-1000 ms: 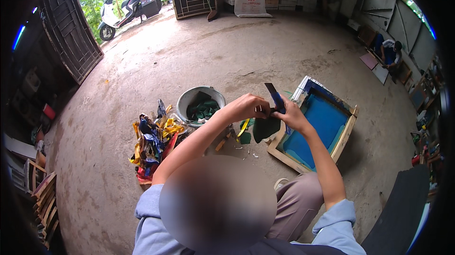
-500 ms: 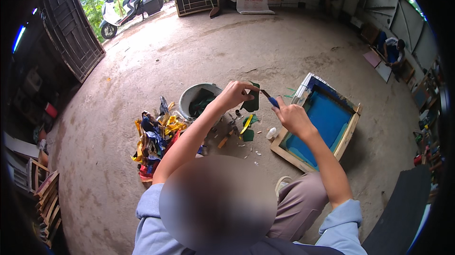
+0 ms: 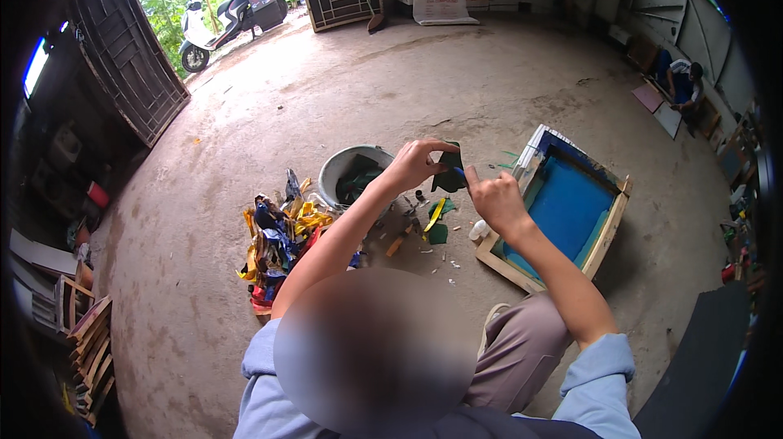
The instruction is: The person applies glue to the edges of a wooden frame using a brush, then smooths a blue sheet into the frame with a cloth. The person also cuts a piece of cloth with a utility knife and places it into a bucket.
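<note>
My left hand [image 3: 414, 166] is closed on a dark green, sheet-like piece [image 3: 448, 180], pinching it near its upper part. Close beside it, my right hand [image 3: 499, 199] grips a blue-handled knife [image 3: 462, 173]. The knife's front end is against or just in front of the green piece; its blade cannot be made out. Below my hands, a yellow strip [image 3: 435, 214] and a green scrap [image 3: 438, 233] lie on the concrete floor. To the left of the green piece stands a grey bucket [image 3: 328, 180] with dark green pieces inside.
A heap of multicoloured scraps [image 3: 287, 235] lies left of the bucket. On the right rests a wooden frame [image 3: 605, 235] with a blue panel, a small white object [image 3: 479, 230] beside it. Another person [image 3: 683, 88] sits far right. A scooter [image 3: 236, 19] stands outside the doorway.
My right hand has brought the knife leftward and up to the green piece, and less of the knife shows. My left hand still holds the piece. The whole view has shifted slightly.
</note>
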`<state>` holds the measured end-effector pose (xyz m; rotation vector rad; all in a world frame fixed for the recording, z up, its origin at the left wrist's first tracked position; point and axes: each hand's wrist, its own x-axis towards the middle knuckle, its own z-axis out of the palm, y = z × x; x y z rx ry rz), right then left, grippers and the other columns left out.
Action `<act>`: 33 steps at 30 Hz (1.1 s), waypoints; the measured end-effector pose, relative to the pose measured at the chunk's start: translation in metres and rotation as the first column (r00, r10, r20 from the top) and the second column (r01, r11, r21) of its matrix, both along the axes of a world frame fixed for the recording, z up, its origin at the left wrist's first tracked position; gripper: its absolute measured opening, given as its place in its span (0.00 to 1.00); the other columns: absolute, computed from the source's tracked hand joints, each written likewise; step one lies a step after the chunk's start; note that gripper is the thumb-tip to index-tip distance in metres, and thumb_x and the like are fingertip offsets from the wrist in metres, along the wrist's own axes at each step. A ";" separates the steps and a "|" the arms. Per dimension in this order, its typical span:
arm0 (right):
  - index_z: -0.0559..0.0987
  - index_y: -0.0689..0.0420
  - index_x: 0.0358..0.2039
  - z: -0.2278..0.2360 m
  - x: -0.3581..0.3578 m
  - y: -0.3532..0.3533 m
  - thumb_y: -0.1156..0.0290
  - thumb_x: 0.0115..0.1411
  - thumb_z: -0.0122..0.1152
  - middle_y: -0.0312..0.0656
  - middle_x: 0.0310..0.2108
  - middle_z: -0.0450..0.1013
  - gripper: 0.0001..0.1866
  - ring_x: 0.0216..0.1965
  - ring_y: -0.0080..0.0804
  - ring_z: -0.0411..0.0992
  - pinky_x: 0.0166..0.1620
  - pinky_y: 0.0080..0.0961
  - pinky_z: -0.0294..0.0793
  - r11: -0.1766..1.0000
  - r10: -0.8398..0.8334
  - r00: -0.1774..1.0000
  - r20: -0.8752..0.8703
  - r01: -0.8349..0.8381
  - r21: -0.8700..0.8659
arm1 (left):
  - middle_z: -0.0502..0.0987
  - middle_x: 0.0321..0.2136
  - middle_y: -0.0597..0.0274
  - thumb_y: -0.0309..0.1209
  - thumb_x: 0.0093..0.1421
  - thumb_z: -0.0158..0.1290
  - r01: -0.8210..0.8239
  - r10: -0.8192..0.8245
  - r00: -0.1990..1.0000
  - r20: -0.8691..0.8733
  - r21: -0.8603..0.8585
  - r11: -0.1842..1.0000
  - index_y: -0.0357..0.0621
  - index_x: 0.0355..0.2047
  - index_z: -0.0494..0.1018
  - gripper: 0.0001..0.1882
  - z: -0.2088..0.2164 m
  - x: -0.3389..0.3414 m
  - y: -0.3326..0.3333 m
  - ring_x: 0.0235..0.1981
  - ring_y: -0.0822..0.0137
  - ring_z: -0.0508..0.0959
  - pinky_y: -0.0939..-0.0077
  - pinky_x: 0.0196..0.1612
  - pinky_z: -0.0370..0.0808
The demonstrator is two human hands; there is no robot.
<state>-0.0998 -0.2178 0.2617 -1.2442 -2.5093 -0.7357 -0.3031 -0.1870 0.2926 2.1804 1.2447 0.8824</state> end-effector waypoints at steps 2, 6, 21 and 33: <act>0.68 0.56 0.40 -0.003 -0.007 -0.003 0.72 0.55 0.52 0.34 0.13 0.73 0.11 0.17 0.28 0.76 0.32 0.25 0.69 0.999 -0.049 0.998 0.027 0.048 0.024 | 0.78 0.33 0.54 0.25 0.48 0.60 0.002 -0.002 1.000 0.008 0.041 0.999 0.52 0.48 0.76 0.23 -0.005 0.001 0.000 0.23 0.70 0.74 0.73 0.32 0.74; 0.68 0.55 0.37 -0.012 -0.020 0.001 0.72 0.56 0.53 0.35 0.16 0.76 0.09 0.21 0.29 0.78 0.32 0.27 0.69 0.986 -0.154 0.988 0.028 0.155 -0.057 | 0.77 0.43 0.51 0.23 0.49 0.59 0.000 0.004 1.000 -0.025 0.126 0.992 0.47 0.46 0.76 0.21 -0.018 0.013 0.003 0.31 0.60 0.78 0.68 0.38 0.75; 0.67 0.57 0.37 -0.036 -0.015 0.022 0.75 0.56 0.49 0.45 0.18 0.76 0.07 0.22 0.40 0.78 0.25 0.35 0.75 0.980 -0.144 0.986 -0.085 0.130 -0.151 | 0.77 0.43 0.49 0.16 0.42 0.52 0.008 0.020 0.985 -0.173 0.160 0.987 0.42 0.44 0.76 0.24 -0.034 0.032 0.007 0.46 0.49 0.75 0.62 0.50 0.72; 0.69 0.56 0.38 -0.058 0.004 0.029 0.71 0.58 0.50 0.41 0.19 0.77 0.08 0.25 0.36 0.79 0.26 0.31 0.75 0.968 -0.166 0.985 0.043 0.171 -0.184 | 0.76 0.27 0.55 0.18 0.45 0.54 -0.022 0.025 0.998 -0.054 0.053 0.998 0.51 0.49 0.75 0.28 -0.025 0.019 0.006 0.22 0.68 0.73 0.71 0.29 0.73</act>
